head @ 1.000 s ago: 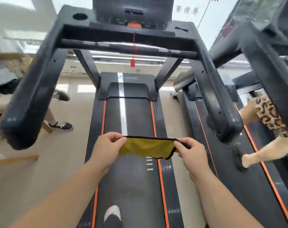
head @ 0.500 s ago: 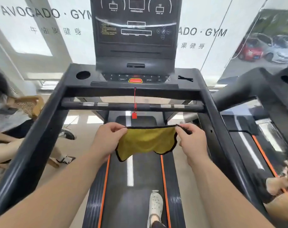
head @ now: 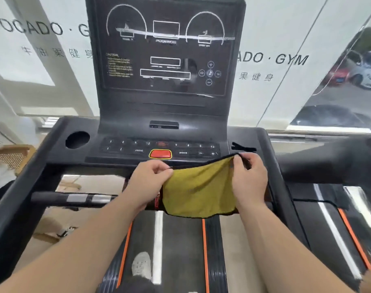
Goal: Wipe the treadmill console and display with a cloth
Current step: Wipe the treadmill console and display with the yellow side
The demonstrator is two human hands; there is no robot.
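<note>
**Cloth up, console next**

Left hand [head: 147,176] and right hand [head: 249,176] each pinching a top corner of the yellow cloth [head: 198,190], stretched just short of the console [head: 138,150]. Best folded into a flat pad, pressed lightly over the buttons, clear of the red stop button [head: 160,154]. Beyond, the display [head: 165,49], untouched, dusty-looking.
</note>
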